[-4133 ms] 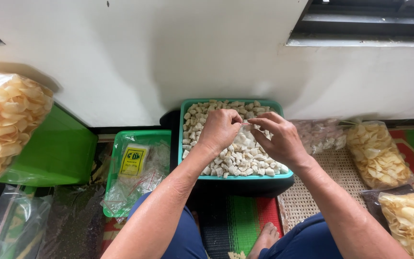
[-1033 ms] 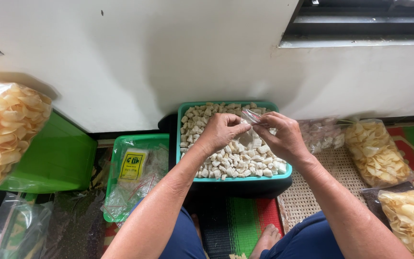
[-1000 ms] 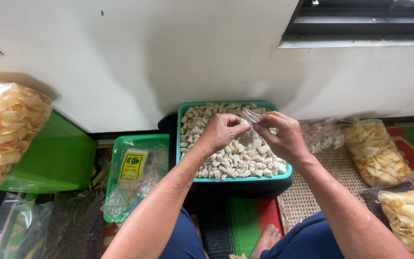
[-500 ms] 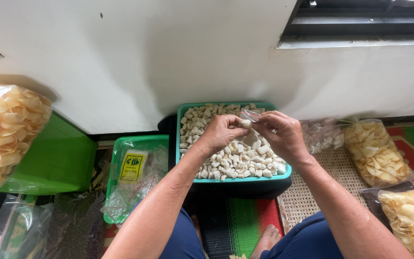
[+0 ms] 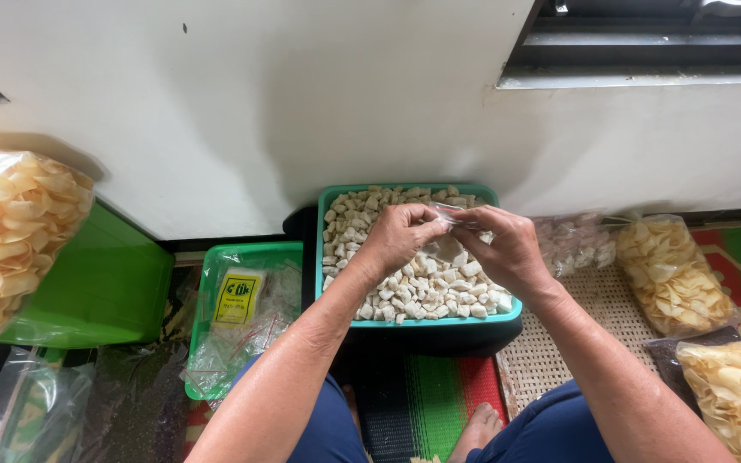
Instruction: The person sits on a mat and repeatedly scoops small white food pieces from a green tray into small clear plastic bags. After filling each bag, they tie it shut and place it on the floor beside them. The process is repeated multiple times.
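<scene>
A green tray (image 5: 418, 322) full of small pale cracker pieces (image 5: 422, 287) sits on the floor against the white wall. Both my hands hover over its middle. My left hand (image 5: 396, 237) and my right hand (image 5: 503, 249) pinch the mouth of a small clear plastic bag (image 5: 449, 231) between them. The bag hangs just above the pieces, and whether it has anything in it I cannot make out.
A smaller green tray (image 5: 216, 266) with clear bags and a yellow label lies to the left. Bags of pale chips stand at far left (image 5: 6, 236) and at right (image 5: 671, 270), (image 5: 739, 390). A green box (image 5: 100, 287), a woven mat (image 5: 551, 360) and my knees are below.
My hands have stayed over the tray and drawn slightly closer together around the small clear bag, which now sits lower between my fingers.
</scene>
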